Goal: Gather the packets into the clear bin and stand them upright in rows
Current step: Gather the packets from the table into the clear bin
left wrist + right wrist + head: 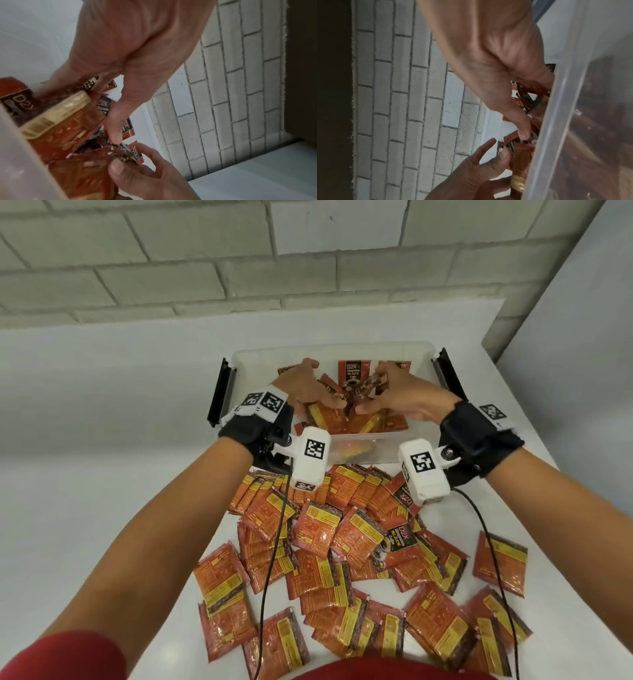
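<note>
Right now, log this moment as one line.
left hand: holds packets in clear bin | right hand: holds packets | packets on table: many loose

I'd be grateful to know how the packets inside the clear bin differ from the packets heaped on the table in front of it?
The packets in the clear bin are few, and some stand on edge or lean; the packets on the table are many and lie flat, overlapping. Both hands, left hand and right hand, handle those in the clear bin; nothing touches the heap on the table. Both sets share the same red and yellow print.
</note>
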Motion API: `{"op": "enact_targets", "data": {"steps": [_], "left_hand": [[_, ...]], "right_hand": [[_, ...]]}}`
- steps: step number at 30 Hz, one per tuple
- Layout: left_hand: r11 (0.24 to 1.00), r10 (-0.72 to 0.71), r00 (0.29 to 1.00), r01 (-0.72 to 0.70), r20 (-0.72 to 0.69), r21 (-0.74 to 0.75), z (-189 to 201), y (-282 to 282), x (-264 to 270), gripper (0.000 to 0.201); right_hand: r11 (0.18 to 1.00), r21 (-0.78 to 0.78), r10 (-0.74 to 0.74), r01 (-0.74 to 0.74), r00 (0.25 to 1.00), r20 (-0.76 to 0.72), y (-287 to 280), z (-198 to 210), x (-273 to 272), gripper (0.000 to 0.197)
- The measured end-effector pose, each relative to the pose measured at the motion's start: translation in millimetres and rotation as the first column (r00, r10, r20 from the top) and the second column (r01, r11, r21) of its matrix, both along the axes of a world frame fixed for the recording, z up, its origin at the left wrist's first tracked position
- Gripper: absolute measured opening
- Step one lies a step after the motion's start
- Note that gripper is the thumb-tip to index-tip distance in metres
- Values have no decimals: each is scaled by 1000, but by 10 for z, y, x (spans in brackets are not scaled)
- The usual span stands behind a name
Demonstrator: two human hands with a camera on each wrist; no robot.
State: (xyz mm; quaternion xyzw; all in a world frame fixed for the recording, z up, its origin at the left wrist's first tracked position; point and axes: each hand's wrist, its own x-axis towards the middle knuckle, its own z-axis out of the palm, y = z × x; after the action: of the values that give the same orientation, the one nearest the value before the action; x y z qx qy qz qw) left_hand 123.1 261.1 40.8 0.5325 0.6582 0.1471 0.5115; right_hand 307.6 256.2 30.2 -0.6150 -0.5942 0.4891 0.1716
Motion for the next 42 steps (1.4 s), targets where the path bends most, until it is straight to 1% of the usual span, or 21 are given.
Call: {"op": "enact_targets", "data": {"steps": [2, 4, 6, 9, 12, 14, 16, 18, 20, 22, 25, 28, 30, 32, 34, 35, 36, 38, 39, 40, 42], "left_hand": [[997, -49, 990, 55, -132, 44, 12, -15, -14, 97], [991, -50, 980, 74, -195, 114, 64, -58, -35, 81], [983, -17, 987, 46, -158, 180, 134, -135, -83, 67], [967, 13, 998, 3, -62, 253, 284, -396, -178, 50], [941, 16, 998, 3, -55, 339, 424, -823, -293, 33], [945, -18, 998, 39, -68, 325, 444, -1125, -367, 21], [955, -74, 987, 111, -142, 273, 361, -1371, -439, 13], [966, -119, 964, 168, -239, 197, 184, -1535, -507, 9], [975, -122, 938, 174, -325, 138, -34, -1638, -558, 10], [979, -104, 904, 166, -416, 116, -251, -1705, -585, 18], [994, -47, 889, 85, -456, 65, -483, -1777, -592, 47], [995, 40, 906, 5, -421, 103, -530, -1780, -567, 67], [993, 65, 926, -21, -372, 120, -510, -1764, -571, 65], [993, 77, 933, -40, -352, 112, -492, -1749, -622, 47], [989, 113, 938, -75, -328, 126, -467, -1731, -722, 25], [987, 138, 937, -101, -322, 128, -457, -1716, -782, 23], [986, 154, 922, -119, -355, 117, -456, -1694, -842, 28], [989, 144, 847, -115, -512, 88, -500, -1634, -948, 47], [990, 140, 810, -112, -569, 83, -529, -1608, -980, 53], [990, 140, 792, -117, -594, 76, -564, -1585, -1002, 56], [991, 136, 789, -112, -599, 76, -613, -1545, -1023, 57]], "right_hand": [[999, 31, 41, -43, 997, 61, 7, -14, 54, 85], [992, 89, 80, -94, 986, 147, 6, -8, 109, 77], [986, 134, 78, -99, 984, 159, -64, 68, 164, 62], [965, 219, 120, -144, 985, 120, -291, 267, 268, 31], [953, 211, 207, -216, 976, 63, -648, 438, 397, 14], [935, 172, 292, -310, 948, 123, -887, 443, 455, 8], [911, 121, 362, -395, 904, 228, -1092, 324, 470, 4], [910, 100, 347, -403, 870, 351, -1207, 81, 488, 4], [923, 86, 284, -374, 816, 503, -1263, -180, 497, 22], [950, 66, 209, -305, 778, 592, -1311, -394, 495, 41], [965, 103, 129, -240, 782, 610, -1337, -612, 486, 62], [984, 97, 74, -149, 840, 537, -1270, -666, 493, 81], [990, 75, 65, -118, 863, 501, -1204, -672, 535, 72], [985, 59, 114, -162, 870, 479, -1166, -646, 587, 53], [970, 44, 203, -239, 896, 394, -1190, -557, 579, 44], [957, 45, 256, -287, 908, 331, -1226, -500, 544, 40], [939, 55, 313, -339, 909, 275, -1275, -437, 485, 36], [892, 48, 423, -449, 868, 262, -1390, -355, 340, 39], [863, 29, 471, -504, 826, 310, -1447, -332, 257, 41], [834, 5, 510, -552, 774, 376, -1490, -340, 185, 41], [793, -56, 550, -606, 675, 492, -1549, -387, 67, 41]]}}
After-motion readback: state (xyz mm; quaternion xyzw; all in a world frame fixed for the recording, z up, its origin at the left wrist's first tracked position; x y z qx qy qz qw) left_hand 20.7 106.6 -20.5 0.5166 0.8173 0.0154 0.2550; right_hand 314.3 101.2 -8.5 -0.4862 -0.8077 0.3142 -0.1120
